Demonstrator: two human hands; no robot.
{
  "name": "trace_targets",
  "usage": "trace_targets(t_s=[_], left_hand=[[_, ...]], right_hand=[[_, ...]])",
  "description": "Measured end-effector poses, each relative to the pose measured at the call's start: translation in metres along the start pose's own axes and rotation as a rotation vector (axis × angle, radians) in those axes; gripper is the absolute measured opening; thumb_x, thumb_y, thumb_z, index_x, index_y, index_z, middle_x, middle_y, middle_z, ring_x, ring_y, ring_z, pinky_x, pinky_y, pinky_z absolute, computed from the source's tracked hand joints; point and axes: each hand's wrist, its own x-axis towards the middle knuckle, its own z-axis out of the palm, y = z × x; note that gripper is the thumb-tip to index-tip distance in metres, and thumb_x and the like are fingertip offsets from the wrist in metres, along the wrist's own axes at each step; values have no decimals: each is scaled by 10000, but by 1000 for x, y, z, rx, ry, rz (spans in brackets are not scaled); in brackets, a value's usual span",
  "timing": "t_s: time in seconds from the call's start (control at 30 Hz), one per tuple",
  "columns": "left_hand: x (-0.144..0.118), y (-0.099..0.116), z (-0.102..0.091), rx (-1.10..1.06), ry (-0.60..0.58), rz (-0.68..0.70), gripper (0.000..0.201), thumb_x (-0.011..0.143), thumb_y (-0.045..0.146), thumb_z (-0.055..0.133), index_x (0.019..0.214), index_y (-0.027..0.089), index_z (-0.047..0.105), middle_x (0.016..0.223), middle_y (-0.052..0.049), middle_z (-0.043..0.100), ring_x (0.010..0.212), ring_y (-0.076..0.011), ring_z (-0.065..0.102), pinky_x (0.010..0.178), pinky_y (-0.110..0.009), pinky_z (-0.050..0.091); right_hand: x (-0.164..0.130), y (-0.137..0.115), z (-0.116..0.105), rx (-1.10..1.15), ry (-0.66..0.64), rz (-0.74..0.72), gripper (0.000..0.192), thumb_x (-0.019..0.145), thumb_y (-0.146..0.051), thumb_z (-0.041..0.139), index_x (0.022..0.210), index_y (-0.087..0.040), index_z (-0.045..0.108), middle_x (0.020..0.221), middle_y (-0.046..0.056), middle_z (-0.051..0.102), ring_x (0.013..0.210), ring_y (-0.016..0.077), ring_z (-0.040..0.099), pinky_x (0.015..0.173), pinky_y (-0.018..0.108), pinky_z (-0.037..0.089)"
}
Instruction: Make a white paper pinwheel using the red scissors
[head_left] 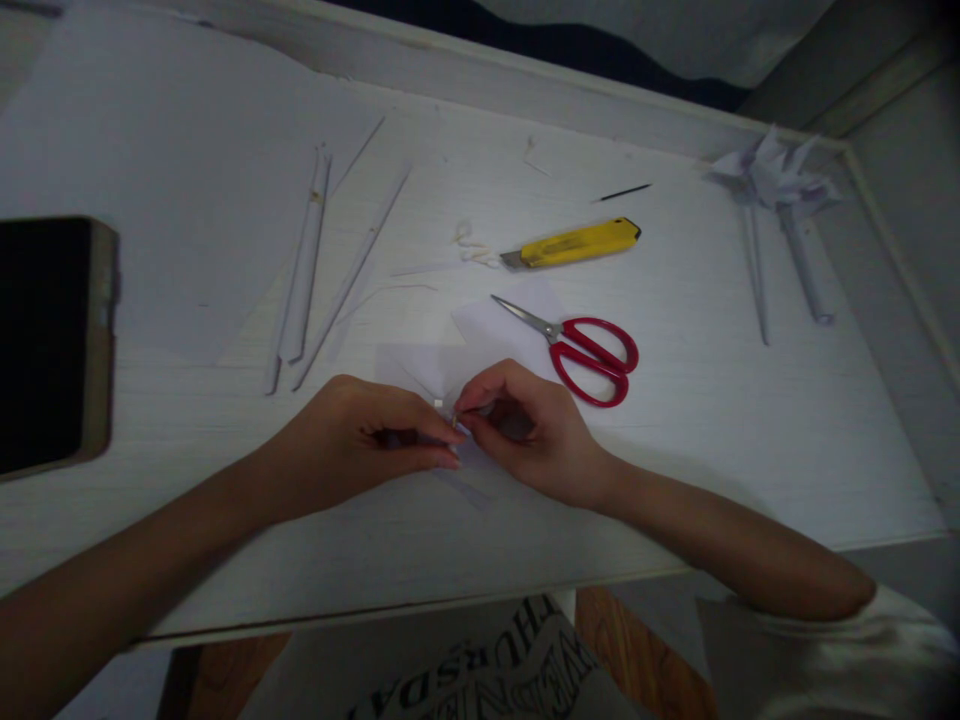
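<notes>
My left hand (375, 430) and my right hand (529, 430) meet low over the white table, fingertips almost touching. Both are closed in a pinch around something small and pale between them, mostly hidden by the fingers and too dim to name. Thin white paper strips (461, 490) show below and around the fingertips. Just right of my right hand lie scissors (596, 360) with red handles, blades slightly apart, resting partly on a white paper piece (536, 290). Beyond them is a yellow utility knife (581, 243) with its blade out.
Rolled paper tubes (306, 270) lie left of centre beside a large paper sheet (165, 150). A phone (52, 345) rests at the left edge. Curly scraps (476, 248) and a thin black stick (622, 192) are farther back. Folded paper flowers (780, 180) occupy the back right corner.
</notes>
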Motion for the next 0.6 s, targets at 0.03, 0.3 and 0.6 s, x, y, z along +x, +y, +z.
trace_targets(t_s=[0.03,0.3,0.6], left_hand=[[0,0,0,5,0,1,151,694,287,611,808,203,663,747,12,682,608,-98,595,548,-159,440],[0,1,0,1,-20,14,153,708,283,604,812,184,655,778,-5,682,643,-108,602,563,-163,439],[2,2,-1,26,-66,19,158,719,292,595,835,199,651,798,-4,681,666,-107,602,588,-168,432]], right_hand=[[0,0,0,14,4,7,131,734,-82,485,841,-157,470,793,4,527,666,82,524,559,189,435],[0,2,1,118,-27,61,122,746,-96,470,813,-179,412,831,15,519,697,97,519,585,222,431],[0,2,1,107,-27,25,128,739,-75,453,797,-177,402,812,15,495,718,104,508,592,228,425]])
